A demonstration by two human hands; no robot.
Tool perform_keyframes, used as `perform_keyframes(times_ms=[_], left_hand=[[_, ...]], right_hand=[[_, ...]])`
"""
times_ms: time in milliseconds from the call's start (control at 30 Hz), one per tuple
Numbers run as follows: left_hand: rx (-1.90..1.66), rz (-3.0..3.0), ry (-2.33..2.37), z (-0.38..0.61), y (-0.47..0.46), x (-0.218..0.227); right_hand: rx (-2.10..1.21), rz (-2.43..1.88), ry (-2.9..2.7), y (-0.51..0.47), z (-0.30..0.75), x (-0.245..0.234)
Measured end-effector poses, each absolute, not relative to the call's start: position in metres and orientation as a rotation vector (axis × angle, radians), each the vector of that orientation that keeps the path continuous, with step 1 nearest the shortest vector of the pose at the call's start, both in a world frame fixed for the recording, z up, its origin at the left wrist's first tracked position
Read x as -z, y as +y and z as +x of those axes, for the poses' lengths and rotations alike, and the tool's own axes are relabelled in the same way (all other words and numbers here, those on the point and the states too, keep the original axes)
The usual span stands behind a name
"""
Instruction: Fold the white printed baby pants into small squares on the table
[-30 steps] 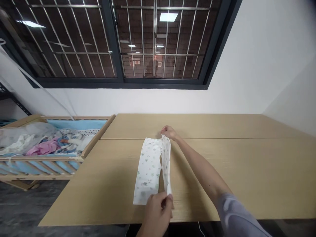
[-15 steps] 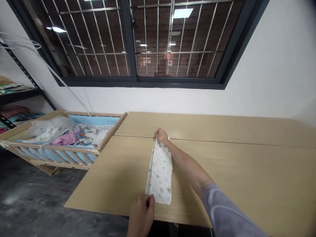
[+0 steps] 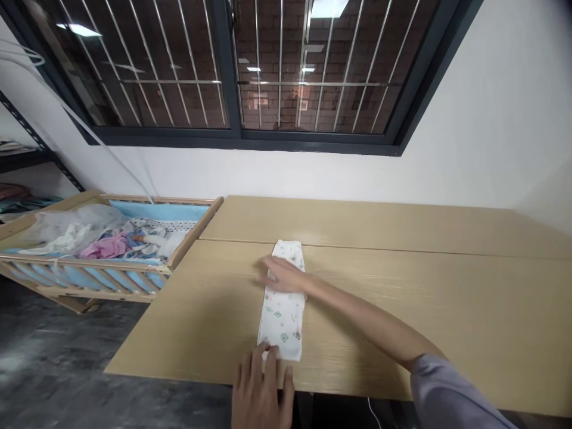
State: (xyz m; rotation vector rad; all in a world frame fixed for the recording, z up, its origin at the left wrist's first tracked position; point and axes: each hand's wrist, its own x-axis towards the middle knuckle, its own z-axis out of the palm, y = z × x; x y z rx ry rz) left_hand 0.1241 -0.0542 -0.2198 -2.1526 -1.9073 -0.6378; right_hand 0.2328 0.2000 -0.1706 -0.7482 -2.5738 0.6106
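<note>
A white baby garment (image 3: 283, 322) with a small green print lay folded into a long narrow strip on a light wooden table (image 3: 402, 298); it ran away from the person, its far end just short of the seam (image 3: 357, 245) between two table panels. The right hand (image 3: 283, 275) reached in from the right, palm down with fingers together, and lay flat across the strip's middle; its fingertips passed beyond the left edge, and it clamped nothing. The left hand (image 3: 263, 387) was at the strip's near end, fingers spread apart; its fingertips (image 3: 266, 351) met the cloth without a visible pinch. A lilac sleeve (image 3: 447, 393) covered the right forearm above the wrist. To the left stood a wooden crib (image 3: 89, 263) with blue padding, holding a pink cloth (image 3: 109, 246) and other soft items; a barred window (image 3: 223, 77) filled the wall ahead.
</note>
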Motion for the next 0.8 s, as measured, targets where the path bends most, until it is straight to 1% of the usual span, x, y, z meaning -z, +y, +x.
perform_keyframes(times_ms=[67,133,233,367,500,633,800], left_hand=[[0.623,-2.142,-1.733,0.131,-0.061,0.238],[0.585,-2.102,-1.664,0.135,-0.065,0.257],[0.555,-2.083,-1.615,0.135,-0.068,0.278],[0.477,-2.091,-1.562,0.132,-0.068,0.286],[0.481,-2.070,-1.615,0.137,-0.069,0.289],[0.455,-2.056,-1.715,0.143,-0.070,0.294],[0.448,-2.059,-1.648,0.138,-0.069,0.299]], right_hand=[[-0.658,-0.451,-2.736,0.158,0.241,0.169],[-0.705,-0.234,-2.838,0.125,0.249,0.171],[-0.769,-0.130,-2.888,0.097,0.259,0.183],[-0.830,-0.184,-2.923,0.097,0.271,0.206],[-0.793,-0.264,-2.962,0.121,0.277,0.220],[-0.718,-0.357,-2.937,0.164,0.277,0.228],[-0.602,-0.610,-2.900,0.239,0.279,0.241]])
